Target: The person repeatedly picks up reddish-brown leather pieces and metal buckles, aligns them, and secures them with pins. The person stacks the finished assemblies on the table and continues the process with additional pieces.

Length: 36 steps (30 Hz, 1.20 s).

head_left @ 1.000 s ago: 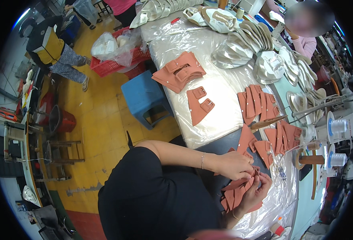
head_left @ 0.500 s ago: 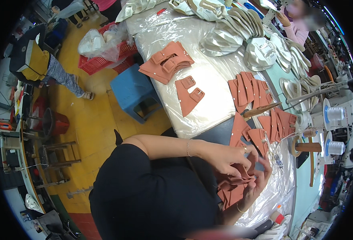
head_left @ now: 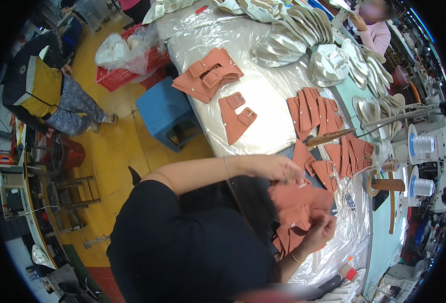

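A reddish-brown leather strap piece [head_left: 306, 199], smeared by motion, is raised over a pile of similar pieces [head_left: 288, 237] at the table's near edge. At its upper edge is my left hand [head_left: 276, 169], whose blurred fingers hide whether they grip it. My right hand [head_left: 318, 235] is closed at the lower right edge of this piece, fingers curled in a pinch on it. Just beyond my hands lie more strap pieces [head_left: 325, 174] with buckles. A single two-buckle piece [head_left: 235, 118] lies flat on the plastic-covered table, below a stack of buckled pieces [head_left: 210, 73].
A wooden-handled tool [head_left: 331, 137] lies among fanned-out strap pieces [head_left: 311, 111]. White shoe parts [head_left: 288, 43] are heaped at the back. Thread cones [head_left: 424, 144] stand at the right. A blue stool [head_left: 165, 108] and red basket [head_left: 114, 78] stand left; a person [head_left: 51, 83] bends there.
My left hand has moved up and left, away from my right hand. The strap piece between them is now spread out rather than bunched. The person at the left has shifted.
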### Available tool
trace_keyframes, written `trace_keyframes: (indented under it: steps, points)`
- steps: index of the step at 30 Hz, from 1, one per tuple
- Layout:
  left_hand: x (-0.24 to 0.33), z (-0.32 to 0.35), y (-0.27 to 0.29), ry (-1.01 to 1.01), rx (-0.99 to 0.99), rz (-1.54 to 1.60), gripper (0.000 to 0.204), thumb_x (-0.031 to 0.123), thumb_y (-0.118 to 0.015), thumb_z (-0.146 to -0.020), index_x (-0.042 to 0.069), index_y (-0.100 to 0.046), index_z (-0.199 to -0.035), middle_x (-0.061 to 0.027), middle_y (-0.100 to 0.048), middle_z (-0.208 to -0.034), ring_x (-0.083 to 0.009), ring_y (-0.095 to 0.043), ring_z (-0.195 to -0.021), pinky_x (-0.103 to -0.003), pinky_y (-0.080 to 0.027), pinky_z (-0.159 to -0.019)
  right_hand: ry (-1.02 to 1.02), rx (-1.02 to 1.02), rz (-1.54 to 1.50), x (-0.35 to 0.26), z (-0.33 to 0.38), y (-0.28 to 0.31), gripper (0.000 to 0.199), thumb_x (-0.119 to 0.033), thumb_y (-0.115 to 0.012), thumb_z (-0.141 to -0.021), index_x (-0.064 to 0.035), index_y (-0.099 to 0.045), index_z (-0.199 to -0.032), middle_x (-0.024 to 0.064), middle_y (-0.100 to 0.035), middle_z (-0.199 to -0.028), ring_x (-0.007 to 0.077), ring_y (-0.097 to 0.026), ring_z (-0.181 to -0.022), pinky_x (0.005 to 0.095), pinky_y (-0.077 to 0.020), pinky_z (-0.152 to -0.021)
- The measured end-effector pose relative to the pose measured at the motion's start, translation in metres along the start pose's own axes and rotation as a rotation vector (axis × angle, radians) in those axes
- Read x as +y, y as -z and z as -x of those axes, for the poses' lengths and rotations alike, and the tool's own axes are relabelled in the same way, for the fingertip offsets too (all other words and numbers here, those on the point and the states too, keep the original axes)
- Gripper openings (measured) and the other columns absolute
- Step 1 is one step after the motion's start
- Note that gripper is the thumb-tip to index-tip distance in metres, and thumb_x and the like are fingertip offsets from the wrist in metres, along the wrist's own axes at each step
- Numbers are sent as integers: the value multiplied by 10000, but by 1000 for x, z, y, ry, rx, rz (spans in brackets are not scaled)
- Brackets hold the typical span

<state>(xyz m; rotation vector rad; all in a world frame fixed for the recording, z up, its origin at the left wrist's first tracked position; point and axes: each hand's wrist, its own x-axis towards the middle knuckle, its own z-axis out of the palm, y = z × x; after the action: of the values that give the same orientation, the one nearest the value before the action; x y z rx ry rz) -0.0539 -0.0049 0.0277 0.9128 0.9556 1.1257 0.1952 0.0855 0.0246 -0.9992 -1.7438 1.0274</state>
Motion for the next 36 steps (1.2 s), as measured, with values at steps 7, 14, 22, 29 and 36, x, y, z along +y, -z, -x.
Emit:
trace_keyframes:
  steps: [7, 14, 22, 29, 36]
  points:
    - [-39, -14, -30, -128, -21, 289, 652, 543, -569, -903, 13, -482, -1272, -54, -575, -1083, -140, -550, -1045, -293, -442, -903, -130, 176, 125, -22, -2, -25, 308, -297, -500, -1012, -4, -510, -915, 33, -574, -739, 117, -580, -721, 227, -470, -641]
    - [10, 4, 18, -186, 133, 54, 525, 150, -613, -941, 37, -372, -1392, -123, -611, -1145, -143, -629, -906, -314, -514, -844, -319, -281, -205, -5, 6, -31, 255, -177, -525, -997, 37, -507, -1133, 111, -607, -953, 120, -622, -710, 211, -508, -635]
    - [99, 123, 180, -397, 700, -416, 429, 72, -641, -897, 37, -515, -1306, -70, -670, -1058, -141, -656, -933, -273, -535, -829, -310, -363, -118, 1, 17, -26, 194, -122, -546, -980, 29, -588, -1096, 95, -630, -903, 128, -634, -700, 218, -497, -617]
    - [35, 171, 314, 459, 968, -1000, 465, 233, -699, -859, 57, -588, -1275, -77, -651, -1073, -181, -594, -932, -279, -452, -862, -327, -459, 28, -11, 21, -30, 124, -65, -581, -942, 38, -623, -997, 72, -644, -841, 124, -649, -702, 227, -497, -612]
    - [-4, 149, 325, -38, 977, -868, 488, 312, -639, -913, -13, -562, -1269, -129, -636, -1192, -216, -584, -1087, -334, -440, -967, -156, -348, 226, -14, 8, -3, 111, -68, -614, -911, 26, -651, -957, 60, -636, -761, 112, -591, -668, 249, -459, -629]
